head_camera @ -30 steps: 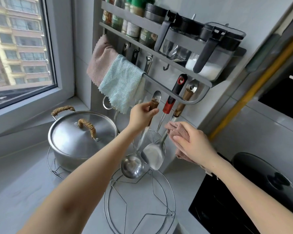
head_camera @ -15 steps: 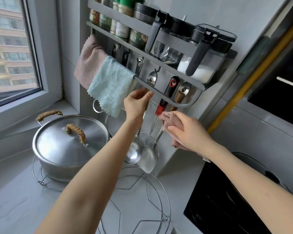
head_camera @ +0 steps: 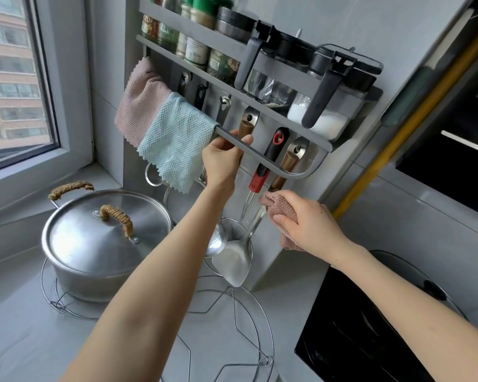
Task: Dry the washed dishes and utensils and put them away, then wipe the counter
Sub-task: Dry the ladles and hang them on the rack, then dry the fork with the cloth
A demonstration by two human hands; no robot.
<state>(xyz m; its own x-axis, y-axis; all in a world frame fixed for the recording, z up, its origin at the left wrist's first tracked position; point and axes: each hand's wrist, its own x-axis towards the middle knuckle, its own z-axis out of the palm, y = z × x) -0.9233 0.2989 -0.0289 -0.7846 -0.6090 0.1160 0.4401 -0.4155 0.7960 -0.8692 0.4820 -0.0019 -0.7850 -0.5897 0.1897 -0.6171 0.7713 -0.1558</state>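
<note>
Ladle held up at the wall rack, cloth bunched in the other hand.

The left hand [head_camera: 222, 158] is curled round the wooden handle of the ladle [head_camera: 245, 129], its thumb lying over the rail of the wall rack [head_camera: 262, 157]. The ladle's holed tip sits up among the hooks and its bowl hangs below, partly behind the forearm. Just right of it hang a red-and-black-handled skimmer [head_camera: 272, 150] and a steel spatula [head_camera: 233, 261]. The right hand [head_camera: 307, 220] clutches a bunched pink dish cloth [head_camera: 280, 206], which is against the spatula's shaft. A pink towel [head_camera: 141, 106] and a teal towel [head_camera: 177, 139] drape over the rail's left end. On the counter [head_camera: 20, 340] at the left, a lidded steel pot [head_camera: 100, 244] stands on a wire trivet [head_camera: 53, 296]. A second trivet [head_camera: 264, 361] lies nearer, with a black cooktop [head_camera: 356, 326] at the right.
</note>
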